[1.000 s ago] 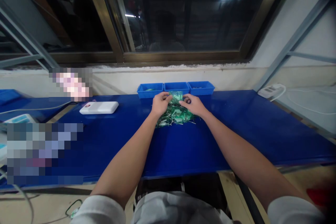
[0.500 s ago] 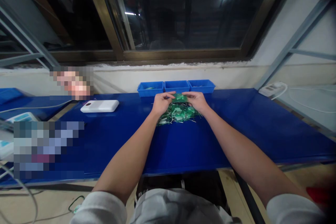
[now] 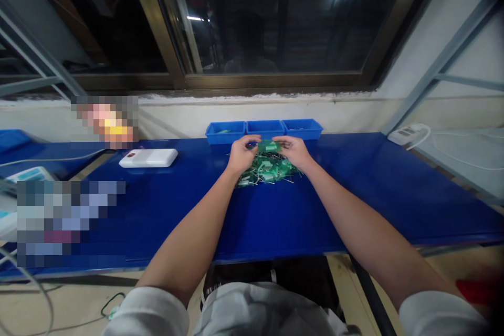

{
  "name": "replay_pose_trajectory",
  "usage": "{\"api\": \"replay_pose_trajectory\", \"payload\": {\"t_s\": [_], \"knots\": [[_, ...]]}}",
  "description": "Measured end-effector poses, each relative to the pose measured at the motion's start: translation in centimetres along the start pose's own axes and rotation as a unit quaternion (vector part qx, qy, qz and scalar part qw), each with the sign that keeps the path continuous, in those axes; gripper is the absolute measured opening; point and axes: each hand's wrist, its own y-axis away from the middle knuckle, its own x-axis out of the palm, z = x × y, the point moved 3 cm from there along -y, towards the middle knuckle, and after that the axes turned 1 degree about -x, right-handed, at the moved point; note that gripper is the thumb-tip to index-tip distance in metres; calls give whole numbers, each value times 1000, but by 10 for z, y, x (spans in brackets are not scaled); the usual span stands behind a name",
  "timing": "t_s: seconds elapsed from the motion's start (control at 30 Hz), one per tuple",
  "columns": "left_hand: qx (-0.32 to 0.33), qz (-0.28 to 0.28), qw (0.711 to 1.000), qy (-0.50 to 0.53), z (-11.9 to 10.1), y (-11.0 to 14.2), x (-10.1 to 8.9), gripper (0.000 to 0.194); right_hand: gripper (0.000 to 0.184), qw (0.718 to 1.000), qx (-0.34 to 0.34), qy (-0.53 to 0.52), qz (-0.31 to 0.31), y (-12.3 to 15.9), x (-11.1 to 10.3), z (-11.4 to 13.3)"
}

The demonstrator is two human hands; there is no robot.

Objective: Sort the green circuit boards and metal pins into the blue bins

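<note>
My left hand (image 3: pixel 241 155) and my right hand (image 3: pixel 296 151) are raised just above the blue table, with fingers closed at opposite edges of a small green packet (image 3: pixel 269 146). The packet looks flat, with a pale patch on its face. Right below it spreads a pile of similar green packets (image 3: pixel 270 169), mixed with thin metal pieces whose ends stick out. What exactly the metal pieces are is too small to tell.
Three blue bins (image 3: pixel 264 129) stand in a row behind the pile; small items show in the outer two. A white oblong device (image 3: pixel 148 158) lies on the table (image 3: pixel 165 220) to the left. A white power strip (image 3: pixel 408 134) with a cable is at the right.
The green packet between my hands now faces me more squarely, and its pale patch shows more clearly. My hands have hardly moved.
</note>
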Motion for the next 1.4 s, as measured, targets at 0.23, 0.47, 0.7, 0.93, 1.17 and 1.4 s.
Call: {"api": "replay_pose_trajectory", "payload": {"t_s": [0.23, 0.47, 0.7, 0.93, 1.17, 1.4], "knots": [[-20, -9, 997, 76, -2, 3, 4, 46, 39, 993, 0, 115, -8, 4, 1, 7], [-37, 7, 999, -22, 1, 2, -1, 13, 38, 994, 13, 103, -21, 2, -1, 1], [-100, -8, 994, 37, 12, -4, -11, 22, 38, 997, 27, 73, -30, -1, -4, -4], [-108, -133, 984, 41, 27, -17, -41, 27, 39, 994, 45, 101, -22, -2, -9, -8], [-140, -200, 968, 52, 47, -27, -64, 61, 36, 983, 26, 179, -11, 1, -10, -3], [-144, -230, 962, -33, 57, -20, -74, 51, 33, 973, 7, 231, -15, 1, -12, -1]]}}
